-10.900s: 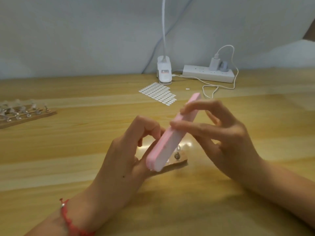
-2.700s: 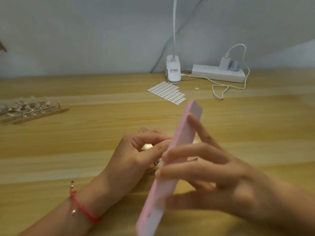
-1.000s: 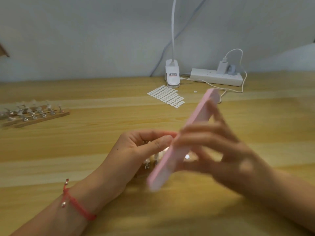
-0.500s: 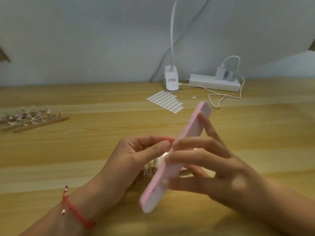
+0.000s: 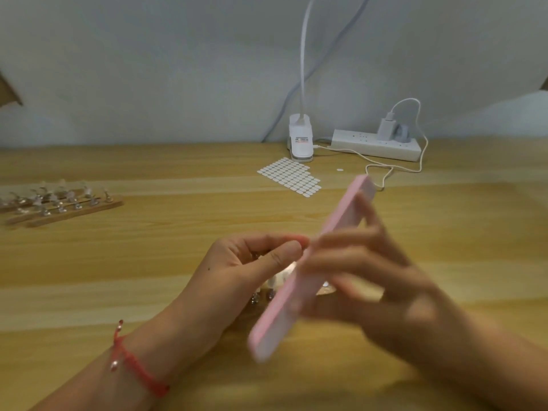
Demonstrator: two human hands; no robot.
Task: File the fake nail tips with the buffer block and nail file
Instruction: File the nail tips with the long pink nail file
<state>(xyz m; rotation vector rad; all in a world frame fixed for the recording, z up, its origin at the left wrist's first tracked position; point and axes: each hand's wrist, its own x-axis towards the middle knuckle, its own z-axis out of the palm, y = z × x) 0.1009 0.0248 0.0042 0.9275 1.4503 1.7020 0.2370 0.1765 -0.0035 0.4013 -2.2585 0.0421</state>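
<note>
Pink buffer block (image 5: 284,307): long flat bar, motion-blurred, tilted diagonally, far end up-right, near end low-left. Right hand (image 5: 385,286) grips it mid-length. Its face sits just beside a pale nail tip (image 5: 289,268) pinched by left hand (image 5: 237,271); contact too blurred to confirm. More clear nail tips (image 5: 59,197) stand in rows on wooden strips (image 5: 74,213), far left, well apart.

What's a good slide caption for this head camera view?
Right hand holds a pink buffer block against nail tips pinched by the left hand.
</note>
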